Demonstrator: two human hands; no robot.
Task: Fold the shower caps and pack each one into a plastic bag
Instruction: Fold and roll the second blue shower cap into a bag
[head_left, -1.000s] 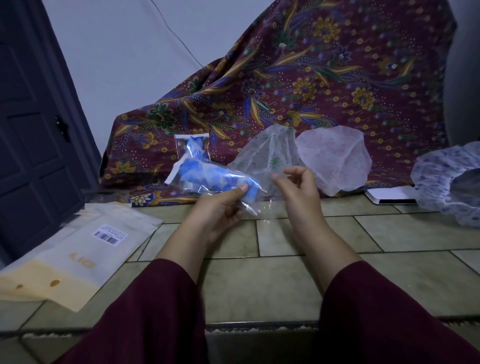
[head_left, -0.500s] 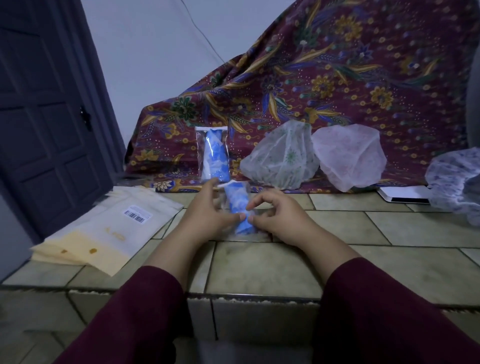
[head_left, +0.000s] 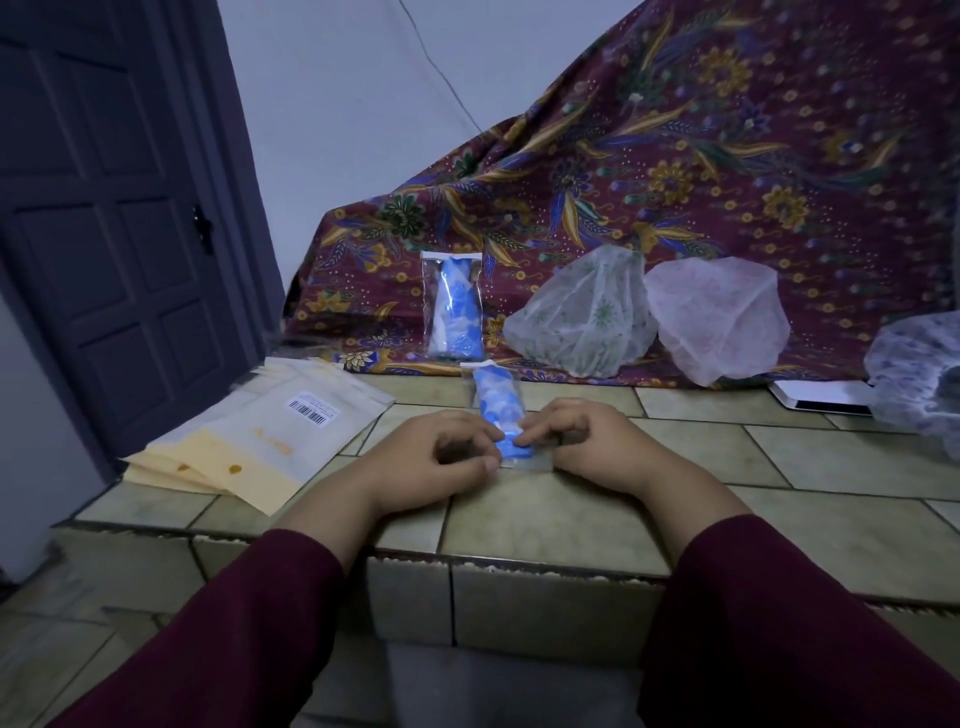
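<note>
A folded blue shower cap inside a clear plastic bag (head_left: 500, 405) lies on the tiled ledge, lengthwise away from me. My left hand (head_left: 441, 454) and my right hand (head_left: 582, 447) both pinch the near end of that bag against the tiles. Another bagged blue cap (head_left: 453, 306) stands upright against the patterned cloth behind it. Loose caps rest further right: a green-printed cap (head_left: 584, 317), a pink cap (head_left: 719, 317) and a blue-dotted cap (head_left: 919, 374) at the right edge.
A stack of empty flat bags with a barcode label (head_left: 260, 441) lies at the left on the tiled ledge (head_left: 571, 525). A maroon floral cloth (head_left: 675, 171) drapes the back. A white flat object (head_left: 821, 397) lies at right. A dark door (head_left: 104, 208) stands left.
The bagged blue cap came down from the air onto the ledge and turned lengthwise. Both hands lowered with it and now press its near end on the tiles.
</note>
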